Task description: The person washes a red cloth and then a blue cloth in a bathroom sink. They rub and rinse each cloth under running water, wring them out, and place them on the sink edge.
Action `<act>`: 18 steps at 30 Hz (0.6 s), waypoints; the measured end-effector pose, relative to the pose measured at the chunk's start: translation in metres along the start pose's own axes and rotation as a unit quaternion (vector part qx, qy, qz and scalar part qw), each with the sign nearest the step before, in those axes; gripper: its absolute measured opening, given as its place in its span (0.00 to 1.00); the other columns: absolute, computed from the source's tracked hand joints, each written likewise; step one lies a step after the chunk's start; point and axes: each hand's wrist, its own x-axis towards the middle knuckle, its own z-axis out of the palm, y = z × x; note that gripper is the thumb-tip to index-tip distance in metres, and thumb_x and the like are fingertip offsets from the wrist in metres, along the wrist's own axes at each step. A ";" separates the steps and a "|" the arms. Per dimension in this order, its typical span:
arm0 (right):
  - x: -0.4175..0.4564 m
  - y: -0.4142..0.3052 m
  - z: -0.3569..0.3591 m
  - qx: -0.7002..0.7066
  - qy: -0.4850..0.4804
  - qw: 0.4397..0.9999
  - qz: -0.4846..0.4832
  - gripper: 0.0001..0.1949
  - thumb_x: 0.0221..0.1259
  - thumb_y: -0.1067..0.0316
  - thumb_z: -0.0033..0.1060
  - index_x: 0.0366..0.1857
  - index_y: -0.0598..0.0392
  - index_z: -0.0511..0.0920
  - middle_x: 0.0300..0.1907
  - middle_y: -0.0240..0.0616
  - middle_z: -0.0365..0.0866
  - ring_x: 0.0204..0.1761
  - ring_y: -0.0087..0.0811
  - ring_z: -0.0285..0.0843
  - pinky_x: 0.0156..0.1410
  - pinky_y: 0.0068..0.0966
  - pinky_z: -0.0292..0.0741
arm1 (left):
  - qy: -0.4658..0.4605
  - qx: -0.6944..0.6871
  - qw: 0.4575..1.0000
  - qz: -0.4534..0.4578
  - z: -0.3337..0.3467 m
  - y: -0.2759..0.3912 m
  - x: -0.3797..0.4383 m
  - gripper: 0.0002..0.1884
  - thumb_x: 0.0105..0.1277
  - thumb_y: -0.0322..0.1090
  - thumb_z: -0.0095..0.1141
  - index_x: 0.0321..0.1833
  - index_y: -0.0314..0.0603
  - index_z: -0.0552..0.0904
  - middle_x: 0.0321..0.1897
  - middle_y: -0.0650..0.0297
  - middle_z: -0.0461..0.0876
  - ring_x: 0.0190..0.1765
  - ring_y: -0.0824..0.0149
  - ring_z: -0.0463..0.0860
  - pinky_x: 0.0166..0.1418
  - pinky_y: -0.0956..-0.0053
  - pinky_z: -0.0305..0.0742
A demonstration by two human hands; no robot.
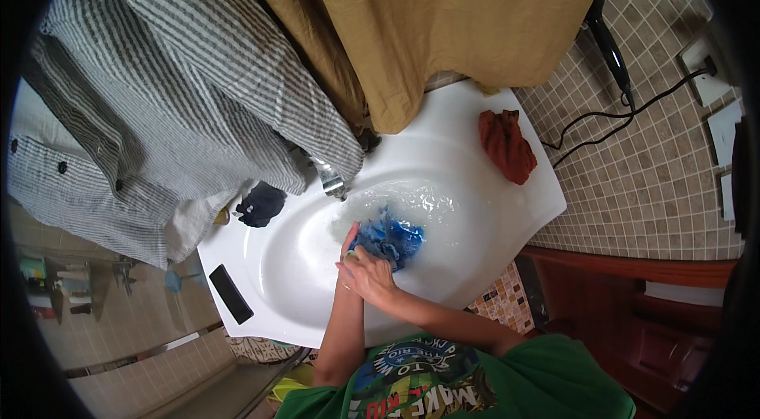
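Observation:
Over the front of a white washbasin [475, 241], my two hands are together. My right hand [371, 279] lies across my left hand [349, 247] near the wrist, with a small pale greenish object [351, 254] between them, perhaps soap. The left hand's fingers are partly hidden beside a wet blue cloth [389, 241], so its hold cannot be told. The cloth lies bunched in shallow, rippling water. A chrome faucet [333, 183] stands just beyond, partly covered by hanging striped fabric.
A rust-red cloth [507, 146] lies on the basin's right rim; a dark cloth [261, 204] and a black phone-like slab [230, 294] are on the left. Striped [196, 75] and mustard fabric [463, 9] hang over the back. A hair dryer [608, 45] hangs by the tiled wall.

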 end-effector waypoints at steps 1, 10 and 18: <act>0.001 0.001 0.004 -0.013 0.006 1.000 -0.008 0.10 0.60 0.57 0.60 0.33 0.53 0.79 0.33 0.40 0.72 0.24 0.46 0.79 0.28 0.40 0.76 | 0.039 -0.017 0.999 -0.020 -0.006 -0.001 -0.002 0.26 0.74 0.42 0.42 0.70 0.37 0.60 0.48 0.55 0.79 0.50 0.60 0.80 0.56 0.61 0.77; 0.039 0.080 0.024 -0.071 -0.001 0.987 0.142 0.12 0.61 0.56 0.55 0.26 0.53 0.80 0.28 0.47 0.81 0.26 0.49 0.81 0.32 0.44 0.76 | 0.308 0.151 0.921 -0.184 0.006 0.008 -0.002 0.11 0.68 0.43 0.50 0.44 0.44 0.77 0.36 0.67 0.80 0.41 0.71 0.79 0.48 0.76 0.74; 0.035 0.172 -0.013 -0.207 0.114 0.963 0.129 0.22 0.56 0.47 0.61 0.50 0.48 0.75 0.45 0.42 0.76 0.43 0.47 0.76 0.45 0.42 0.74 | 0.212 0.564 0.797 -0.031 -0.066 0.001 -0.009 0.26 0.52 0.27 0.63 0.56 0.47 0.74 0.46 0.55 0.77 0.50 0.59 0.76 0.57 0.69 0.71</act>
